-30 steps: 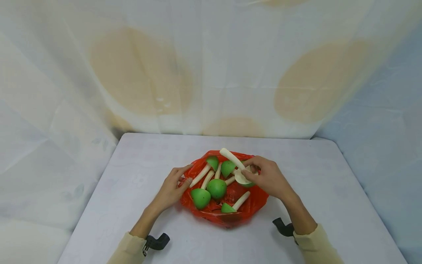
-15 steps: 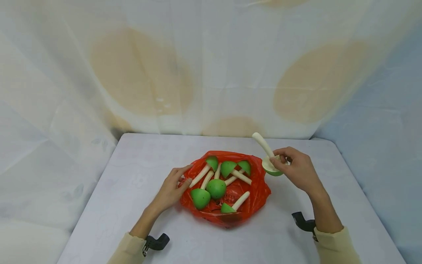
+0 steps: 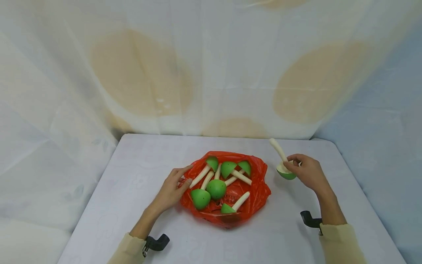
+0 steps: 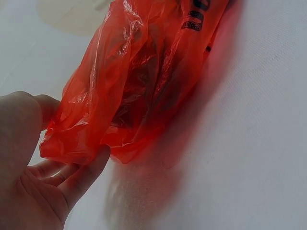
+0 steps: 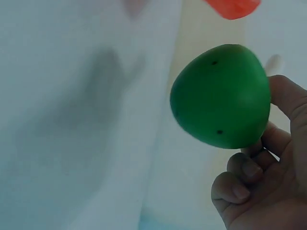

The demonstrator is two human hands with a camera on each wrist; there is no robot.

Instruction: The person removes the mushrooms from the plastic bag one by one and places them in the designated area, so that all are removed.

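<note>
A red plastic bag [image 3: 233, 192] lies spread open on the table, with several green-capped, white-stemmed toy-like mushrooms [image 3: 216, 189] inside. At its left rim my left hand [image 3: 169, 189] holds the plastic; the left wrist view shows the thumb on one side of the red film and fingers [image 4: 86, 177] on the other. To the right of the bag, my right hand [image 3: 306, 170] pinches one mushroom [image 3: 286, 175] just above the table, its stem pointing up and leftward. The right wrist view shows the green cap [image 5: 223, 98] with dark dots; most of its stem is hidden there.
A pale-cloth table [image 3: 204, 242] spreads beneath everything. Behind it hangs a curtain [image 3: 214, 73] with tan spots, and more cloth [image 3: 389, 128] closes the right side. Black wrist mounts [image 3: 158, 242] stick out from both sleeves.
My right hand has lifted the mushroom out from over the bag and carried it to the right, then lowered it slightly. My left hand has stayed at the bag's left rim.
</note>
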